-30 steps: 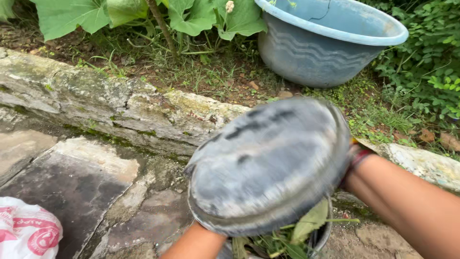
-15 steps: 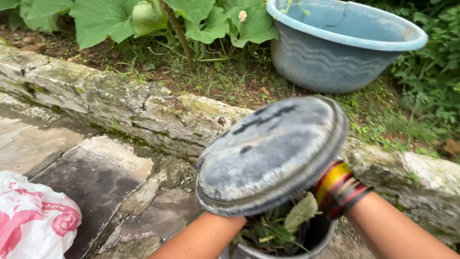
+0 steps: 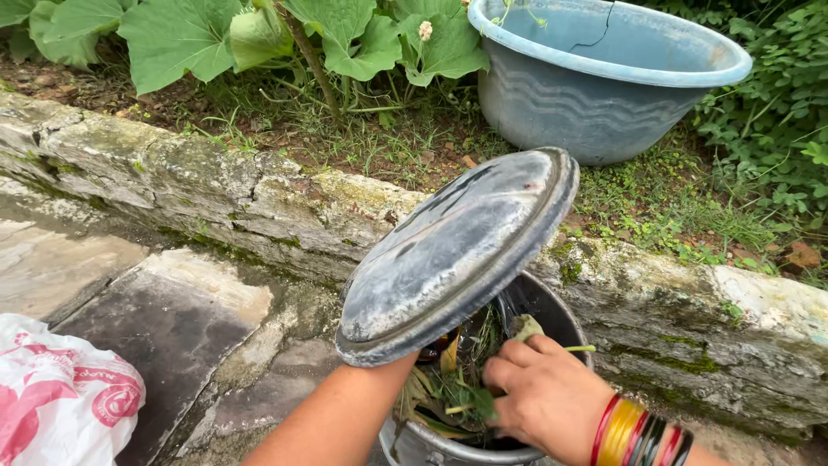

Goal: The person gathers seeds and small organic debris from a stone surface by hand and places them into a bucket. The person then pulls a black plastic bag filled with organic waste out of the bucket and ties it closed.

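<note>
Looking down on a mossy stone kerb [image 3: 216,194] at the edge of a garden.

Right hand [image 3: 539,393], stacked bangles [image 3: 638,431] at the wrist, reaching into a dark metal pot [image 3: 565,324] low in the view. Fingers [image 3: 517,355] bent and pressed onto the wet leaves [image 3: 448,393] filling the pot. Just past the fingertips, a pale green scrap and a thin stem. Impossible to tell whether anything is truly pinched or only pushed down.

Directly above and to the left of those fingers, a round, soot-blackened metal pan [image 3: 453,255], tipped steeply, underside to the camera, lower rim hanging over the mouth of the pot. Left forearm [image 3: 336,423] rising to that lower rim. Left hand hidden behind the pan, so grip not visible, though apparently bearing the pan's weight.

Beyond the fingertips, across the kerb, a cracked blue plastic tub [image 3: 604,82] on grass, with broad-leaved plants [image 3: 190,34] to its left. Far left of the fingers, on stone paving, a white and red plastic bag [image 3: 60,406].

Judged from this: midway through packing or sorting leaves inside the pot, pan held aside. Calls for a steady hold on the tilted pan and a firmer closing of the right fingers around the loose leaves.
</note>
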